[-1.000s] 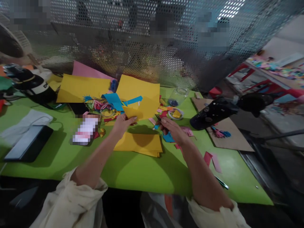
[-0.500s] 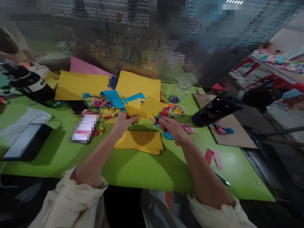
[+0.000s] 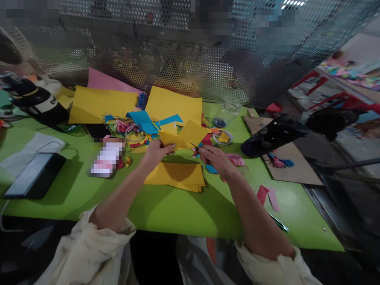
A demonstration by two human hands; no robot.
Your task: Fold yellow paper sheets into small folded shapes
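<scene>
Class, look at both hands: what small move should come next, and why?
Probably ease the dark tool slightly leftward across the yellow sheet: the left hand holds the sheet raised, and the right hand has the tool's tip at that sheet's lower edge.

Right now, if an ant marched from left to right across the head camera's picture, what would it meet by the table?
A dark box, then a phone, the left hand, the right hand, and a dark spotted bottle.

Cream slvs (image 3: 97,241), rolled; grey top (image 3: 196,257) w/ orange patch.
</scene>
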